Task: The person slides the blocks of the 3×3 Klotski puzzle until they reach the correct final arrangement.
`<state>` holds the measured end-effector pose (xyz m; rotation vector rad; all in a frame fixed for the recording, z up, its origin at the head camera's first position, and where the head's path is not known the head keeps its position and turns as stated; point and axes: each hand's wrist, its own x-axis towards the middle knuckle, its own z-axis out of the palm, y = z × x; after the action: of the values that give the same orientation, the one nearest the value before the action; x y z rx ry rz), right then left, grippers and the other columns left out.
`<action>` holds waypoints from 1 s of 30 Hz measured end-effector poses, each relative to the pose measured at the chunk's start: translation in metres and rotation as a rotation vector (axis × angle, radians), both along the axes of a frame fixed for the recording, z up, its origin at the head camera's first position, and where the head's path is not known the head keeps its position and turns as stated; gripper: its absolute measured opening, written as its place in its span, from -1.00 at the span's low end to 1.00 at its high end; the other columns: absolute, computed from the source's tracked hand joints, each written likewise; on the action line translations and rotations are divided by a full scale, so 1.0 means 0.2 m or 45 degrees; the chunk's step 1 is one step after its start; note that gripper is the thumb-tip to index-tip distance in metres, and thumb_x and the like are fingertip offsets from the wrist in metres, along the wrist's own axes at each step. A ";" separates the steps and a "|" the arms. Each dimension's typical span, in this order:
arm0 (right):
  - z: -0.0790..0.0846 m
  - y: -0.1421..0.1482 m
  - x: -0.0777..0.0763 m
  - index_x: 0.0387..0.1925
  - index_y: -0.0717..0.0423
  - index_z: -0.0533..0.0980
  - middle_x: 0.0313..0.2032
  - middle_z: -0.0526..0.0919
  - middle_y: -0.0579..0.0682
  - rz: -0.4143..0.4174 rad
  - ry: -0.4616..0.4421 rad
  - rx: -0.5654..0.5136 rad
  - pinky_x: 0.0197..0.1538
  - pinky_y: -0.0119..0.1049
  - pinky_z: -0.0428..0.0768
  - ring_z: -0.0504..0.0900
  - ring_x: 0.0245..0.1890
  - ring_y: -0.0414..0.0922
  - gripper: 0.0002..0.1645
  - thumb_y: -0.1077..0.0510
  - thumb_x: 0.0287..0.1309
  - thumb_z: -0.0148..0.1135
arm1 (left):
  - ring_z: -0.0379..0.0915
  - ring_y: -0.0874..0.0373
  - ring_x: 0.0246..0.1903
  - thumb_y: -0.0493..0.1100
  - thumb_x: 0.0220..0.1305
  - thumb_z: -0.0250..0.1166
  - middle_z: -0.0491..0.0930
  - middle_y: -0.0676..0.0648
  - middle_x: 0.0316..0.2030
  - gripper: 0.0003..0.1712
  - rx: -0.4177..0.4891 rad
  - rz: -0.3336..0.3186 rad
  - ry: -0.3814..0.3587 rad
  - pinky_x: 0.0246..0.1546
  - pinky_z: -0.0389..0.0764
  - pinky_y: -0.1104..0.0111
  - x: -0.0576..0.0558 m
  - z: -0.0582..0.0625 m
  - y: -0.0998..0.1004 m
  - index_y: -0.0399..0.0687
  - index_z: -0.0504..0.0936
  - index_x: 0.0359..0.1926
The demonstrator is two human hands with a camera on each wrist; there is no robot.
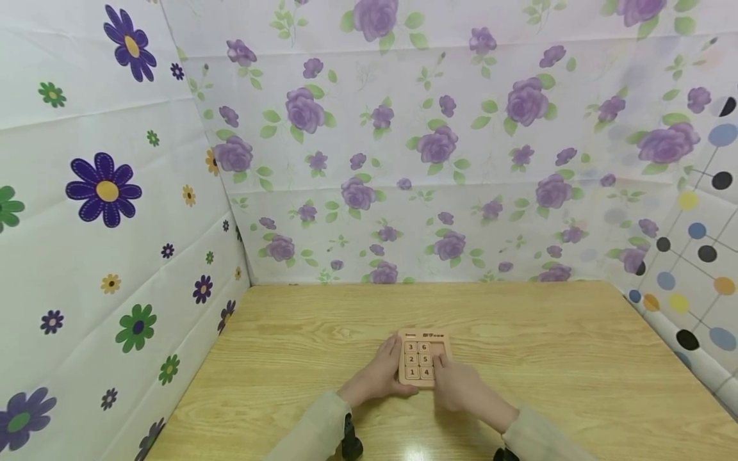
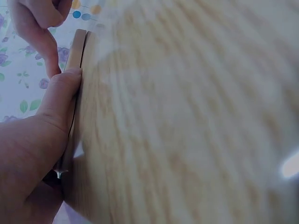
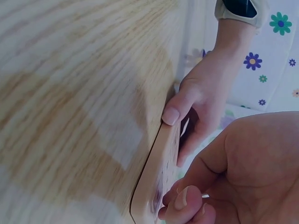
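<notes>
On the table [image 1: 311, 358], your left hand [image 1: 377, 374] holds the board [image 1: 418, 335] by its near-left corner, your right hand [image 1: 458, 386] curls over its right column, grip unclear; tiles 1–6 [image 1: 425, 359] look ordered, the top-right slot [image 1: 438, 348] is bare, the rest hidden.

A light-yellow, wood-grained tabletop [image 1: 288, 326] lies before a white, purple-rose-printed cloth [image 1: 398, 211], with a white, multicoloured-flower-printed cloth [image 1: 144, 256] leftward and a white, coloured-dot-printed cloth [image 1: 694, 275] rightward.

The head view is bright, glare [image 1: 415, 454] spots the tabletop [image 1: 323, 320], and wrist views seem softer.
</notes>
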<state>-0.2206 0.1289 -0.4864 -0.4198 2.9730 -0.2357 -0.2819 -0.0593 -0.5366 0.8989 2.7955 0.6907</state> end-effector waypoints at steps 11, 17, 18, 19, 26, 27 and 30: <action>0.01 0.02 0.03 0.29 0.46 0.28 0.29 0.36 0.36 0.019 -0.011 -0.018 -0.73 -0.47 0.19 0.27 -0.72 -0.21 -0.24 0.26 0.01 0.12 | -0.03 -0.12 0.45 0.24 -0.07 0.49 0.00 -0.35 0.45 0.41 -0.037 0.003 0.038 0.47 0.17 0.16 -0.01 0.01 0.01 -0.42 -0.16 0.47; 0.00 0.03 0.03 0.29 0.46 0.28 0.29 0.37 0.36 0.035 0.001 -0.034 -0.72 -0.47 0.16 0.25 -0.71 -0.21 -0.24 0.26 0.00 0.11 | 0.01 -0.12 0.44 0.23 -0.09 0.51 0.02 -0.34 0.45 0.41 -0.008 0.007 0.007 0.46 0.18 0.14 -0.01 0.02 0.01 -0.40 -0.15 0.48; 0.00 0.03 0.03 0.29 0.46 0.28 0.29 0.37 0.36 0.036 -0.002 -0.038 -0.72 -0.47 0.14 0.24 -0.71 -0.22 -0.25 0.26 0.00 0.11 | 0.02 -0.12 0.44 0.23 -0.09 0.51 0.03 -0.34 0.45 0.41 -0.008 0.009 0.003 0.46 0.18 0.14 -0.01 0.03 0.01 -0.40 -0.14 0.48; 0.00 0.03 0.03 0.29 0.46 0.28 0.29 0.36 0.36 0.035 -0.006 -0.039 -0.73 -0.48 0.13 0.23 -0.72 -0.22 -0.25 0.26 0.00 0.10 | 0.02 -0.12 0.44 0.24 -0.09 0.50 0.03 -0.34 0.45 0.40 -0.014 0.013 -0.002 0.46 0.19 0.14 -0.01 0.03 0.01 -0.39 -0.14 0.48; 0.01 0.02 0.02 0.30 0.44 0.27 0.32 0.35 0.34 0.012 -0.032 -0.043 -0.72 -0.48 0.18 0.25 -0.71 -0.23 -0.23 0.28 -0.01 0.13 | 0.03 -0.14 0.43 0.25 -0.10 0.51 0.03 -0.37 0.44 0.42 -0.019 0.024 -0.017 0.45 0.20 0.13 -0.01 0.03 0.01 -0.40 -0.14 0.48; 0.01 0.02 0.02 0.30 0.44 0.27 0.32 0.35 0.33 0.011 -0.031 -0.038 -0.72 -0.47 0.19 0.27 -0.71 -0.22 -0.23 0.27 -0.01 0.14 | 0.02 -0.15 0.43 0.25 -0.10 0.51 0.02 -0.37 0.44 0.42 -0.023 0.024 -0.017 0.45 0.20 0.13 -0.01 0.03 0.01 -0.40 -0.15 0.48; 0.01 0.02 0.01 0.30 0.44 0.27 0.32 0.35 0.33 0.008 -0.025 -0.023 -0.71 -0.46 0.21 0.28 -0.71 -0.21 -0.22 0.27 -0.02 0.15 | 0.03 -0.16 0.43 0.25 -0.10 0.51 0.02 -0.39 0.44 0.43 -0.030 0.024 -0.009 0.45 0.20 0.13 -0.01 0.03 0.01 -0.41 -0.15 0.48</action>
<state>-0.2181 0.1334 -0.4840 -0.4264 2.9520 -0.2647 -0.2837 -0.0567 -0.5305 0.8649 2.8034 0.6605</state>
